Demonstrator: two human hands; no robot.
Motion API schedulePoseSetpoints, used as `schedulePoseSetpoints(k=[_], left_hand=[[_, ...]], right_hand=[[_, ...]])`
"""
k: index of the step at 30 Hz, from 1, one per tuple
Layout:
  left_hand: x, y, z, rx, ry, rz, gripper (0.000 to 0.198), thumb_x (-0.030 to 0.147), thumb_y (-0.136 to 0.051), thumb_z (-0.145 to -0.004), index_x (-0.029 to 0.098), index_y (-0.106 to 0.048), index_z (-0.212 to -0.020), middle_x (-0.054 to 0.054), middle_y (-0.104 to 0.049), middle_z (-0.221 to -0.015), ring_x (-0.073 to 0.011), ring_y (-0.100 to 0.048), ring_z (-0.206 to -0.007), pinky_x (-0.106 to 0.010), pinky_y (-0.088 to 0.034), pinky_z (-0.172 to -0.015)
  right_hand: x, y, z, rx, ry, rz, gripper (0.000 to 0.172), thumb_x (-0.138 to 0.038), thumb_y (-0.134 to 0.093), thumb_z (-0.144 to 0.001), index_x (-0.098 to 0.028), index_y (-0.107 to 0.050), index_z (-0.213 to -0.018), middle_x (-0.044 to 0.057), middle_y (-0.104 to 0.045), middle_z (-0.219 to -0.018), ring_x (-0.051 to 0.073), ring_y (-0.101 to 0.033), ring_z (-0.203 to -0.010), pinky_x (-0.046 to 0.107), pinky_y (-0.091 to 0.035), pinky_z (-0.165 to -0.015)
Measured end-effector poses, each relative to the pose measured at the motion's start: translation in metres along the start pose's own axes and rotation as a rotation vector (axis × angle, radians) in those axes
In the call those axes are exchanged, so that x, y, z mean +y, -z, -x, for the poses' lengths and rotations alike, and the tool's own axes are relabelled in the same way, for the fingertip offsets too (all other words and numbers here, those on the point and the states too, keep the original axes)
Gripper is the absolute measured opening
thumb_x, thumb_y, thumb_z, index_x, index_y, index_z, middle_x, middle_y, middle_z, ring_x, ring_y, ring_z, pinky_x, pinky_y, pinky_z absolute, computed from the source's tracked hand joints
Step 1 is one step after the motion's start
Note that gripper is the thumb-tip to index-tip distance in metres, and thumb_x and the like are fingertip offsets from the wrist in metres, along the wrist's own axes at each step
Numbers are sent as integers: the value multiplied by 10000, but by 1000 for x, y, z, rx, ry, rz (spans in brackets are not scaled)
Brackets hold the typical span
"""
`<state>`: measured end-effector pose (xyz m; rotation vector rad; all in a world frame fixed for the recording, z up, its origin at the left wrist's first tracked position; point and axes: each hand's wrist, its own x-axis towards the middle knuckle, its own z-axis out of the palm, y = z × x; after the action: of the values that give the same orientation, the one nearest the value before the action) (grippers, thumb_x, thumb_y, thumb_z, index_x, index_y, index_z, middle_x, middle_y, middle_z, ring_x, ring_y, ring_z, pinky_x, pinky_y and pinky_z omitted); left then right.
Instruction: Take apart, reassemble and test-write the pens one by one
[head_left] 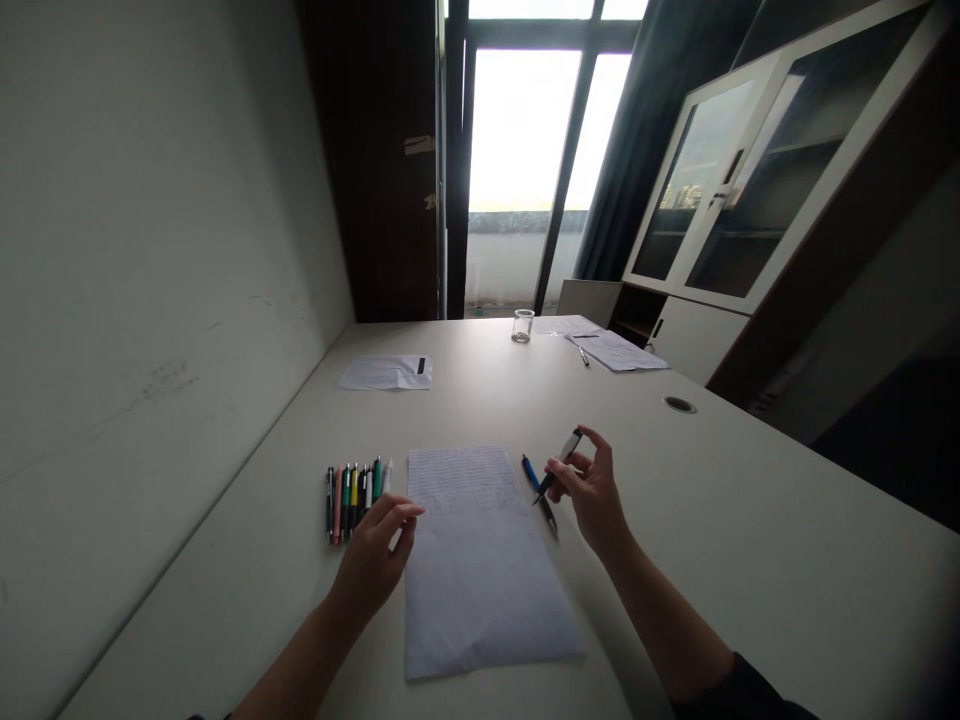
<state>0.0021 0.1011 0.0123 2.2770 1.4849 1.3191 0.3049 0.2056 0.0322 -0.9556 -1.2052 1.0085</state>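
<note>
A sheet of paper with handwriting on its upper part lies on the white table in front of me. My right hand holds a black and silver pen above the table, just right of the sheet. A blue pen and a dark pen lie beneath it. My left hand rests at the sheet's left edge, fingers loosely curled, empty, next to a row of several coloured pens.
Farther back lie a printed sheet with a black object, a small glass jar, and more papers with a pen. A cable hole is at the right. A wall runs along the left; a glass-door cabinet stands at the right.
</note>
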Motion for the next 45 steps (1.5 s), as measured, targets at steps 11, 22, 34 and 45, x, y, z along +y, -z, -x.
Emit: schedulePoseSetpoints(k=[11, 22, 34, 45], left_hand=[[-3, 5, -1, 88, 66, -12, 201, 151, -470, -956, 216, -596, -1099, -58, -614, -1015, -179, -628, -920, -308, -554, -796], [-3, 6, -1, 88, 57, -44, 206, 140, -472, -951, 213, -595, -1100, -59, -620, -996, -175, -629, -903, -310, -549, -790], [-18, 22, 17, -326, -49, -15, 309, 111, -420, -963, 242, -641, -1134, -59, -669, -1153, -160, -678, -1006, -273, -568, -855], [-15, 23, 24, -458, -118, -251, 330, 138, -494, -943, 248, -601, -1235, -54, -635, -1301, -216, -669, -1088, -371, -585, -888]], right_hand=[[1, 0, 1, 18, 26, -31, 818, -383, -733, -794, -305, -230, -1435, -58, -639, -774, 120, -590, -479, 263, -504, -464], [10, 1, -3, 27, 48, -44, 549, -390, -762, -775, -242, -445, -1198, -39, -635, -811, 129, -598, -537, 291, -504, -526], [18, -18, 15, -211, -111, 2, 219, -410, -609, -862, -191, -612, -861, 21, -641, -716, 199, -635, -737, 345, -523, -710], [6, -92, 29, -577, -286, 141, 255, -381, -560, -875, -156, -633, -779, -8, -594, -608, 114, -562, -512, 211, -460, -451]])
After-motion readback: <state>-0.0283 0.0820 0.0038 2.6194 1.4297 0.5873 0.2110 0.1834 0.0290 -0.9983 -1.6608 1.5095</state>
